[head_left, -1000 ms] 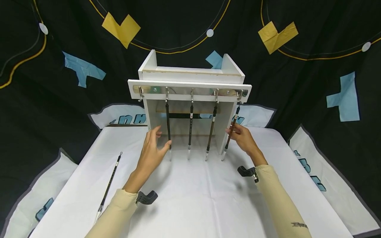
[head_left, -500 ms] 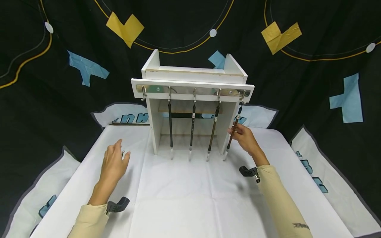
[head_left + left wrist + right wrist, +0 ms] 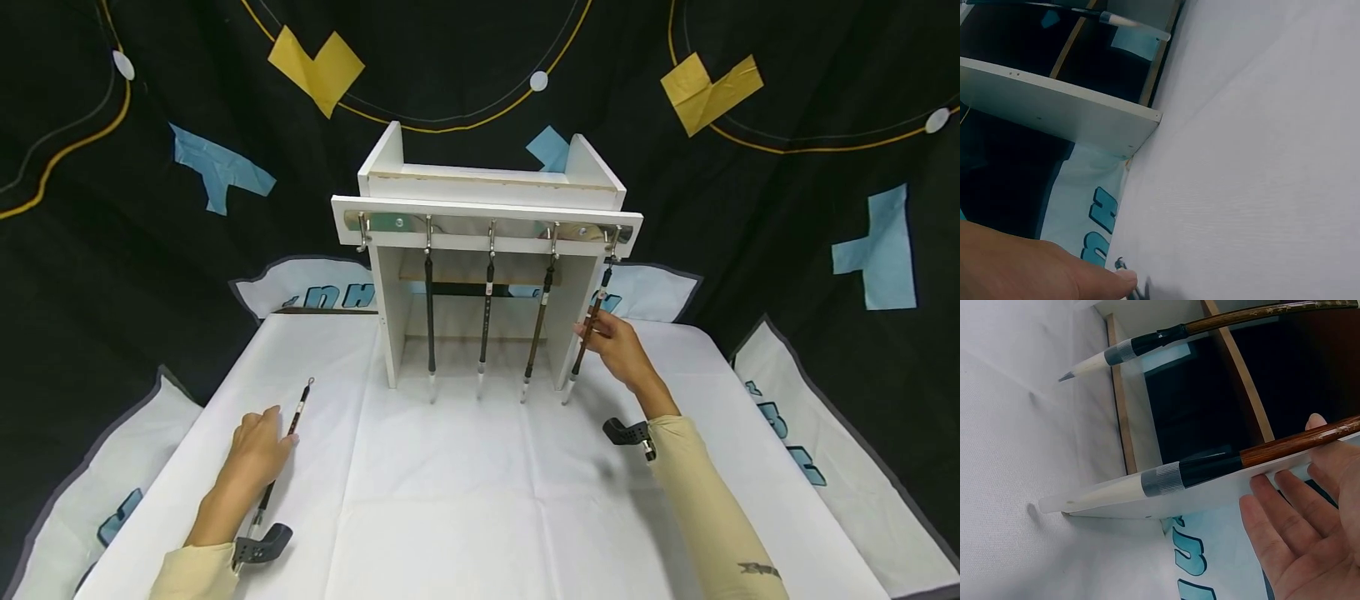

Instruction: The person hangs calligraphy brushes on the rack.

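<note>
A white wooden rack [image 3: 487, 187] stands at the back of the table with a metal hook rail [image 3: 450, 225] across its front. Several calligraphy brushes hang from the hooks, tips down. My right hand [image 3: 611, 342] pinches the shaft of the rightmost hanging brush [image 3: 600, 296]. In the right wrist view its thumb lies over that brown shaft [image 3: 1285, 445] and the fingers [image 3: 1291, 519] under it. A loose brush [image 3: 300, 402] lies on the cloth at the left. My left hand [image 3: 258, 450] rests over its middle with fingers curled down onto it.
The leftmost hook [image 3: 362, 235] carries nothing. A white cloth [image 3: 480, 500] covers the table, with a black backdrop behind bearing blue and yellow tape shapes. The rack's side panel [image 3: 1060, 103] stands beyond my left hand [image 3: 1035, 272].
My left hand left the hanging brushes, swung down and left across the cloth, and now lies on the loose brush. The right hand has stayed on the rightmost brush.
</note>
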`<move>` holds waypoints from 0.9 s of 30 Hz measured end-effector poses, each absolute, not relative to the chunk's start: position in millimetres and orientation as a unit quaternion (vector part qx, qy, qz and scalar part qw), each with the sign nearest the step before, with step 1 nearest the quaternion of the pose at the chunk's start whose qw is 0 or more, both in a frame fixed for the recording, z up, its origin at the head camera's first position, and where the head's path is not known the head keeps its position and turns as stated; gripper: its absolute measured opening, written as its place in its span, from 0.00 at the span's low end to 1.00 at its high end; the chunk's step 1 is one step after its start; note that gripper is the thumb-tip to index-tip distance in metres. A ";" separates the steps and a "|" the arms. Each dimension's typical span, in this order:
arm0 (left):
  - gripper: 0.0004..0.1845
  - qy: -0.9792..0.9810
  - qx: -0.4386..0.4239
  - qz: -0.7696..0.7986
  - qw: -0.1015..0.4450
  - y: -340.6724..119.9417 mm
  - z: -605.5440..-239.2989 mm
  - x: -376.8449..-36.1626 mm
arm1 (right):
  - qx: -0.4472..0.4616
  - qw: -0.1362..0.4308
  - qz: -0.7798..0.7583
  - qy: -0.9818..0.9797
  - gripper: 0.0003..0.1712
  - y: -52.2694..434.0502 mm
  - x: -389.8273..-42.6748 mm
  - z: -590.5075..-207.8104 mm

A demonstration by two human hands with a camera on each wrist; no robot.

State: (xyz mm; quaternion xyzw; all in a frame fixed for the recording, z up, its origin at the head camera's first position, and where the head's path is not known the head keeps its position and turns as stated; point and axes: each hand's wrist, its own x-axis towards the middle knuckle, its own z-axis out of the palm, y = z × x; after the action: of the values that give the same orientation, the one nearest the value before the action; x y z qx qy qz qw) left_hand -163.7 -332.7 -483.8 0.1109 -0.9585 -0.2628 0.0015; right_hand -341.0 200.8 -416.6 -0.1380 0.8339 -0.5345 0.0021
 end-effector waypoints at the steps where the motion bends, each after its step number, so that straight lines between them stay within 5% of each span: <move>1: 0.34 -0.958 0.113 -0.262 -0.003 -332.7 -485.3 -163.5 | -0.138 0.003 -0.537 0.833 0.30 200.6 -341.2 -416.8; 27: 0.17 -0.982 0.060 -0.167 0.060 -323.3 -494.8 -169.2 | -0.144 -0.002 -0.537 0.831 0.30 201.3 -343.5 -419.8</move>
State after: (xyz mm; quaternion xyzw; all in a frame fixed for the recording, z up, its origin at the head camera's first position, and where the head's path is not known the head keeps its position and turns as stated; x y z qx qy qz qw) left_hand -169.2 -323.3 -494.8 0.0600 -0.9823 -0.1672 0.0600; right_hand -343.5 201.3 -419.8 -0.1440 0.8312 -0.5371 -0.0025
